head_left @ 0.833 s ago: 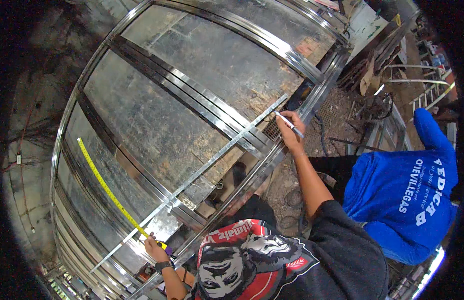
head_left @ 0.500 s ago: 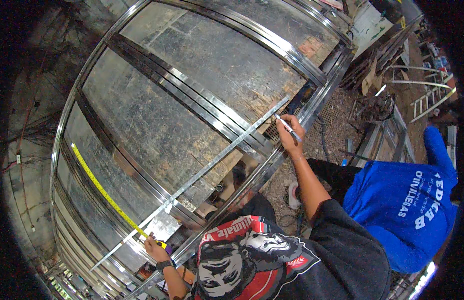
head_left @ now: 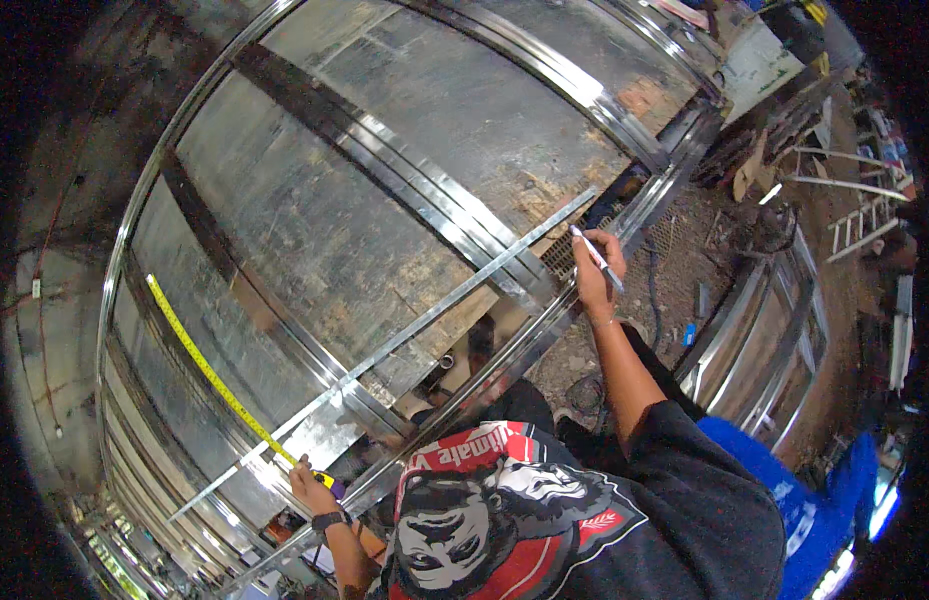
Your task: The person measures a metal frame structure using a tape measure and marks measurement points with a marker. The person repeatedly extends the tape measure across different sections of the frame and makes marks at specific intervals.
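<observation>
Left hand (head_left: 311, 487) pinches yellow tape measure (head_left: 209, 372), blade extended up-left along metal frame (head_left: 384, 210). Right hand (head_left: 591, 272) grips white marker (head_left: 596, 258), tip apparently touching frame's right rail; contact unclear. Long metal strip (head_left: 424, 325) lies diagonally between hands.

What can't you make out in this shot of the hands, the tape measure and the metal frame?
- Head view: the tape measure markings are too small to read.
- The tape's case is hidden inside the left hand.
- The tip of the pen in the right hand is too small to show whether it touches the metal frame.
- The person in blue is cut off by the dark lower right rim.
</observation>
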Demonstrator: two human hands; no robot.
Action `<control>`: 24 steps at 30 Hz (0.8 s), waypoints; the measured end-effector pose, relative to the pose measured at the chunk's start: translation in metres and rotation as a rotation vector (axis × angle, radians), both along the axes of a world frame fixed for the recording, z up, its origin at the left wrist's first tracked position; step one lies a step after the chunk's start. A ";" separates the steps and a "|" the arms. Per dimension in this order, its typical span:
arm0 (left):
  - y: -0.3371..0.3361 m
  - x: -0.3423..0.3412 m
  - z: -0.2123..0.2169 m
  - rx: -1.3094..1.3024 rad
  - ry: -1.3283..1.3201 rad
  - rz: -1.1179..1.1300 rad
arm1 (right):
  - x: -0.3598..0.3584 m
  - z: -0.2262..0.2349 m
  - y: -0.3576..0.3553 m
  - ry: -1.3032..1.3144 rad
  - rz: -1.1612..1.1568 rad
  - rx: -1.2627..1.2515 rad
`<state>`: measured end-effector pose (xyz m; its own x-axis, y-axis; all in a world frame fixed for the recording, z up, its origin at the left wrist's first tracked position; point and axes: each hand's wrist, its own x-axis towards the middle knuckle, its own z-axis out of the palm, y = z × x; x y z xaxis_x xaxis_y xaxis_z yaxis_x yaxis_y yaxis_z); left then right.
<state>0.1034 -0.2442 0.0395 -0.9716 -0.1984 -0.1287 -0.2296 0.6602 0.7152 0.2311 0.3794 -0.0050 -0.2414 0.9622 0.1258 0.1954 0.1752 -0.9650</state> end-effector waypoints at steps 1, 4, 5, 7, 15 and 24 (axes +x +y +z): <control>-0.001 0.003 0.006 -0.016 -0.001 0.003 | -0.004 0.013 -0.017 0.027 0.071 -0.108; -0.003 0.008 -0.001 -0.010 0.051 -0.015 | -0.013 0.013 -0.062 0.075 0.265 -0.114; -0.011 0.011 -0.004 -0.032 0.080 -0.029 | -0.012 0.002 -0.074 0.064 0.379 -0.141; -0.015 0.015 -0.009 0.032 0.033 0.022 | -0.018 0.001 -0.087 0.056 0.446 -0.126; -0.046 0.044 -0.019 0.008 0.047 0.004 | -0.036 -0.009 -0.083 -0.117 0.348 -0.017; -0.047 0.045 -0.017 0.099 -0.007 0.070 | -0.036 -0.017 -0.078 -0.117 0.360 0.031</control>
